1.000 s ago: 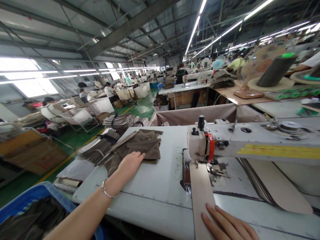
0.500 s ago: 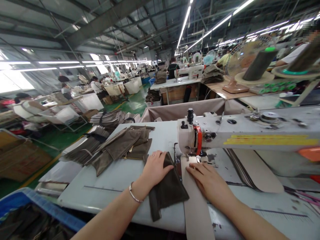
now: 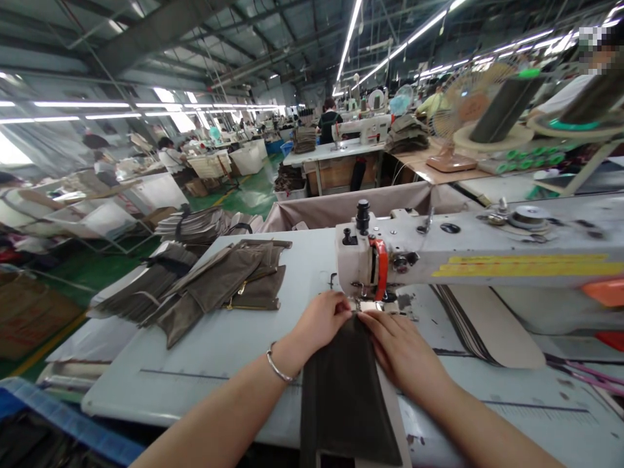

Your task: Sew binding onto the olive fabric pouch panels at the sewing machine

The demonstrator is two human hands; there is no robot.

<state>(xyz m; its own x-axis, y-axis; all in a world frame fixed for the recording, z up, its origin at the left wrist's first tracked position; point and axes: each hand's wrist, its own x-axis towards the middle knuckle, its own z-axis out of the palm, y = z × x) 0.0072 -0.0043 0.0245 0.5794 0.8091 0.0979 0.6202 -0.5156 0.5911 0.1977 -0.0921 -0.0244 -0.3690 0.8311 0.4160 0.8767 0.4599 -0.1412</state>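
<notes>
- The dark cloth piece lies in front of the sewing machine, its far end just short of the needle area, its near end toward the person.
- Its long axis runs from the fingertips back toward the body, roughly in line with the pale strip beneath it, which shows along the cloth's right edge.
- The left hand has thumb and finger pinched together on the cloth's far end, at its left corner.
- The right hand lays its fingers over the far right corner; its thumb is hidden, so whether it pinches or only presses, I cannot tell.
- Neither hand is clearly nearer: the fingertips almost meet at that far end, and most of the cloth trails from them toward the body.
- A pile of brown cloth pieces sits on the table, left of the left hand.
- A stack of pale strips lies beyond the right hand, under the machine's arm.
</notes>
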